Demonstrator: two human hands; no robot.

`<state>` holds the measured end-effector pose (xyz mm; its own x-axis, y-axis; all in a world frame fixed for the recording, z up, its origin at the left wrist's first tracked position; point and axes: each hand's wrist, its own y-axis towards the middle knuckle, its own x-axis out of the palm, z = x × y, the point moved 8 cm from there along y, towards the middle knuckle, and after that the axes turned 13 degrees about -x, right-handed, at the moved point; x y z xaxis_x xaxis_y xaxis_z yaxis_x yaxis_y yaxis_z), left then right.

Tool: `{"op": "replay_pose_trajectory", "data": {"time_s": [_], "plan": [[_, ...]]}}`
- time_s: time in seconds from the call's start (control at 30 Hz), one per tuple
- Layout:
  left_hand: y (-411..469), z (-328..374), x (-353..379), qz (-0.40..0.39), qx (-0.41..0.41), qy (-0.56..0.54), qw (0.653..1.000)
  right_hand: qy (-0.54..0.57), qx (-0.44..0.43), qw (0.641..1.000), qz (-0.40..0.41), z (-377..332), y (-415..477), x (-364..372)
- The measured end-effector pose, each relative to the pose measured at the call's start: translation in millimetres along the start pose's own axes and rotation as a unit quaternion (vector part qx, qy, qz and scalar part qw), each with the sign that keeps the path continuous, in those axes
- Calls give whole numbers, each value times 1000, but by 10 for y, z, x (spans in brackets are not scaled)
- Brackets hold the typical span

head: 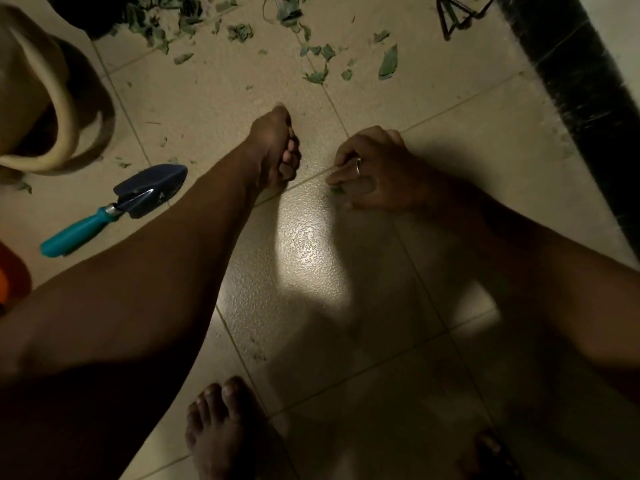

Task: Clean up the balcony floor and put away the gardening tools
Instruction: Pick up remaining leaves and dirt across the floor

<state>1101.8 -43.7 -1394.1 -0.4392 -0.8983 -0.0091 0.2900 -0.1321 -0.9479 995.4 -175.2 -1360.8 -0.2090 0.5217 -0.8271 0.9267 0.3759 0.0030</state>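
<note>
A leaf scrap [337, 189] is pinched by the right hand [375, 171]; the trowel [114, 206] is laid at eight o'clock from the left hand [275, 147], whose curled fingers' hold cannot be told

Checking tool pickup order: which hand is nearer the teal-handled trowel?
Left. The left hand is just right of the trowel; the right hand lies farther right, beyond it.

The beige tiled floor [304, 244] is strewn at its far side with green leaf scraps [388, 62]. A teal-handled trowel [114, 209] is laid flat at the left, near a cream pot [65, 109]. A dark wire frame [453, 15] is seen at the far right, and a bare foot [221, 427] is planted at the near edge.
</note>
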Motion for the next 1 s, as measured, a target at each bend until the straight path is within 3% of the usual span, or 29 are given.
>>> {"op": "replay_pose_trajectory", "data": {"time_s": [0.2, 0.37, 0.6, 0.7, 0.8, 0.87, 1.0], "plan": [[56, -22, 11, -36, -41, 14, 998, 41, 3, 999, -8, 40, 200, -21], [68, -31, 11, -40, -45, -3, 998, -5, -50, 999, -8, -41, 272, 10], [79, -27, 34, -45, -40, -12, 998, -189, -36, 981, 5, -125, 240, 222], [92, -24, 67, -54, -30, -15, 998, -132, 71, 986, 77, -29, 251, 103], [75, -27, 102, -58, -5, -8, 998, 30, 182, 965, 187, 140, 251, -166], [53, -51, 146, -67, -6, 9, 998, 95, 178, 950, 238, 73, 312, -300], [-113, -34, 378, -144, -20, -17, 989, 58, 117, 964, 230, -174, 526, -389]]}}
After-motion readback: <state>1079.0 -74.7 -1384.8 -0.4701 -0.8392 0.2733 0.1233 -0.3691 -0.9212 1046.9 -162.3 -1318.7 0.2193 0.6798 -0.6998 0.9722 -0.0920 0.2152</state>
